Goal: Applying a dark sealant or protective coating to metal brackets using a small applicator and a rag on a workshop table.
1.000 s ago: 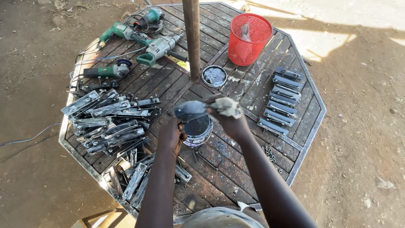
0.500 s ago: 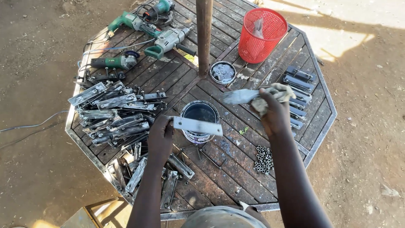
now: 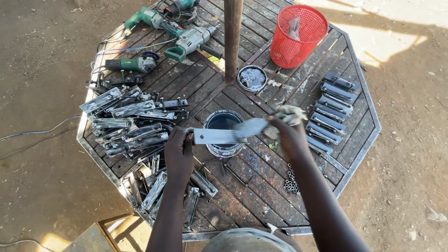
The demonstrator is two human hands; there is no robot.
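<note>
Since half a second ago, the right hand (image 3: pixel 291 135) has been swinging back toward the centre of the frame, bringing its rag (image 3: pixel 285 117) onto the flat metal strip (image 3: pixel 224 135). That strip is lying level over the open paint can (image 3: pixel 223 133), probably so that any drips are falling back inside. The left hand (image 3: pixel 179 151) is pinching the strip's left end in a clenched grip, steadying it, while the right hand's grip is closing around the bunched rag and pressing it against the strip's right end. At the left of the octagonal slatted worktop (image 3: pixel 354 154), bare metal pieces (image 3: pixel 126 121) are sitting in a heap; at the right, darker pieces (image 3: pixel 329 112) are lying in a neat row, apparently kept apart. Power drills (image 3: pixel 186 39) are resting at the upper left, a red basket (image 3: pixel 296 35) at the top.
</note>
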